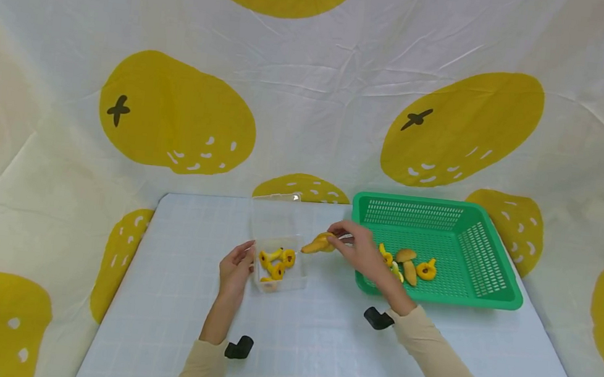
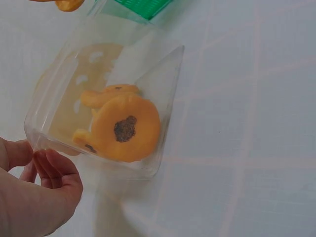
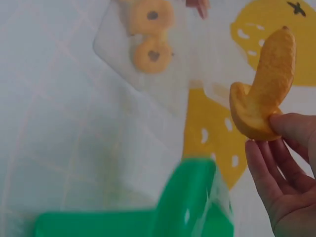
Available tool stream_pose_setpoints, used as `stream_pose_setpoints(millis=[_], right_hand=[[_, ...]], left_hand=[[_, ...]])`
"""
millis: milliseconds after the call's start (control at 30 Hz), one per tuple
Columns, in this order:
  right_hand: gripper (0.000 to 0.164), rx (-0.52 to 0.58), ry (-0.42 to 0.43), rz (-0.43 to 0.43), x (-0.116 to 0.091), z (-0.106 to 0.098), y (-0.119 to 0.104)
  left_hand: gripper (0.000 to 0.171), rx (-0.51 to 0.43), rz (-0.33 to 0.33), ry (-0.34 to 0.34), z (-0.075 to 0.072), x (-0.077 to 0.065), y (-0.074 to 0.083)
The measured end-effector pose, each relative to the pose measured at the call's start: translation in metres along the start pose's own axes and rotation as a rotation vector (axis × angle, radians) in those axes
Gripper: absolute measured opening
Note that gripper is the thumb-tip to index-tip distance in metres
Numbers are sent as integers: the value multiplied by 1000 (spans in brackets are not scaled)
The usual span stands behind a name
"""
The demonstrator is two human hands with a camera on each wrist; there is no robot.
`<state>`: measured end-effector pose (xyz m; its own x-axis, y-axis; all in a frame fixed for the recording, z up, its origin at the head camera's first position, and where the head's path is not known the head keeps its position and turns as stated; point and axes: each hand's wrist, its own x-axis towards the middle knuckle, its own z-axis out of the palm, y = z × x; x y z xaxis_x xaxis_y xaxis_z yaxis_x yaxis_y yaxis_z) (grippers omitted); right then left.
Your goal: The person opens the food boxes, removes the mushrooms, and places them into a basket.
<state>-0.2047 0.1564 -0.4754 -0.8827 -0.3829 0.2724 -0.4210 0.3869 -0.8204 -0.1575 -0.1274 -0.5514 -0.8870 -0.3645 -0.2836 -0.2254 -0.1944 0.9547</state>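
Presently, our right fingers (image 3: 264, 173) pinch a mushroom (image 3: 276, 64) by its cap (image 3: 242, 111); our left fingers (image 2: 64, 165) grip the clear box (image 1: 299, 272).

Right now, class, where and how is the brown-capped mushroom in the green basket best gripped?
The brown-capped mushroom is probably best pinched across its stem, from above. It lies in the green basket with the stem, narrower than the cap, toward the near rim; yellow pieces lie on either side, and the basket's raised walls would likely hinder a low sideways reach.
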Motion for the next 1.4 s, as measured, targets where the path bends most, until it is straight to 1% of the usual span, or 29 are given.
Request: stream_pose_setpoints(millis=[133, 300, 400, 500, 733, 833, 967, 1133, 1200, 1400], right_hand=[[19, 12, 36, 83, -5, -17, 8], [21, 30, 99, 135, -13, -39, 23], [24, 18, 125, 156, -20, -54, 29], [24, -10, 152, 158, -28, -67, 32], [25, -73, 240, 184, -49, -95, 55], [24, -118, 260, 197, -60, -105, 60], [24, -186, 269, 222, -75, -119, 69], [21, -308, 266, 228, -93, -134, 82], [19, -356, 260, 221, -99, -140, 86], [17, -430, 212, 216, -114, -153, 94]], left_hand=[[31, 0, -2, -2, 0, 0, 0], [32, 10, -6, 0, 0, 0, 0], [31, 6, -4, -1, 0, 1, -1], [31, -1, 1, 0, 1, 1, -1], [30, 14, -2, 8, 0, 0, 1], [30, 22, -6, 10, 0, 0, 2], [31, 15, -7, 8, 1, 0, 1], [31, 13, -13, 5, 2, 0, 0], [31, 20, -16, 7, 2, 1, 0], [31, 28, -14, 9, 2, 1, 1]])
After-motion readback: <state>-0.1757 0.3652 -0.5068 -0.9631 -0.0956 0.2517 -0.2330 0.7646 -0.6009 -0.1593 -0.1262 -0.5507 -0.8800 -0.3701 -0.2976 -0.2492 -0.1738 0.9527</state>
